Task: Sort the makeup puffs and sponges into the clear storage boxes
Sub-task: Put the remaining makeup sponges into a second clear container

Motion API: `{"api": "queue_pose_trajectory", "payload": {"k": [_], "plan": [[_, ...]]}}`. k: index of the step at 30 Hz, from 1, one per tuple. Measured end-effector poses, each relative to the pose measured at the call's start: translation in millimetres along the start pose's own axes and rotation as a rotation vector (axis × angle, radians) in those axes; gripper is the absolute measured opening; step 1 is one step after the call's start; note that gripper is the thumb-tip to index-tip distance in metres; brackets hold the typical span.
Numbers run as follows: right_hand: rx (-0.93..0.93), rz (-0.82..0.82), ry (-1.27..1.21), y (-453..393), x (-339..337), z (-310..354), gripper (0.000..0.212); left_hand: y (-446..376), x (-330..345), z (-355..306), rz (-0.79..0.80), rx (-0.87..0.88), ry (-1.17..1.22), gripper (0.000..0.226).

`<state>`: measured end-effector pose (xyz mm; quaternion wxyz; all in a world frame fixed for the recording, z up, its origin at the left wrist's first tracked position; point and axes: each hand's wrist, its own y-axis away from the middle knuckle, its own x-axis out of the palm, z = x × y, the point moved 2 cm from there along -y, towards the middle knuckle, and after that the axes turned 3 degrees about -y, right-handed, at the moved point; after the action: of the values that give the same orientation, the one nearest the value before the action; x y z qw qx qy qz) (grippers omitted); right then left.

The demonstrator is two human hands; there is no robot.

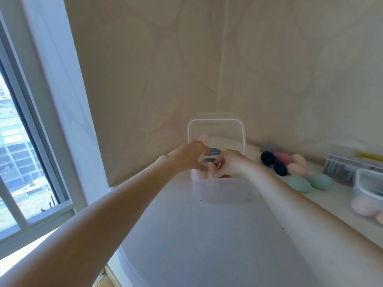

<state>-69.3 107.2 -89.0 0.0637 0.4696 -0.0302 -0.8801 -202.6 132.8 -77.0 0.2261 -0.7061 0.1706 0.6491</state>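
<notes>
Puffs and egg-shaped sponges, soft and matte in teal, pink and black, are lying loose on the white shelf right of the clear storage box you are reaching into. Your left hand and right hand are both pinching a blue puff over it; its hinged lid is standing upright behind.

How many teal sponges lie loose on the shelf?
2: one teal sponge nearer the open box, the other teal sponge right beside it, touching. More may hide behind the pile.
</notes>
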Motion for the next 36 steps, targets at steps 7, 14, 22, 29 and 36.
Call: {"api": "queue_pose_trajectory", "payload": {"k": [7, 14, 22, 29, 36], "plan": [[0.005, -0.024, 0.005, -3, 8, -3, 0.009, 4, 0, -8, 0.017, 0.075, -0.051, 0.070], [0.008, -0.017, -0.096, -1, 5, -10, 0.018, 3, -11, -6, 0.104, 0.098, -0.090, 0.045], [0.010, -0.091, 0.043, 0, 8, -6, 0.032, 11, -1, -16, -0.034, 0.086, -0.237, 0.051], [0.006, -0.070, 0.137, 4, 7, -3, 0.031, 13, -3, -35, 0.082, 0.074, -0.384, 0.047], [-0.087, -0.341, -0.109, 24, -52, -6, 0.011, 11, -2, -32, 0.076, 0.042, -0.330, 0.047]]}}
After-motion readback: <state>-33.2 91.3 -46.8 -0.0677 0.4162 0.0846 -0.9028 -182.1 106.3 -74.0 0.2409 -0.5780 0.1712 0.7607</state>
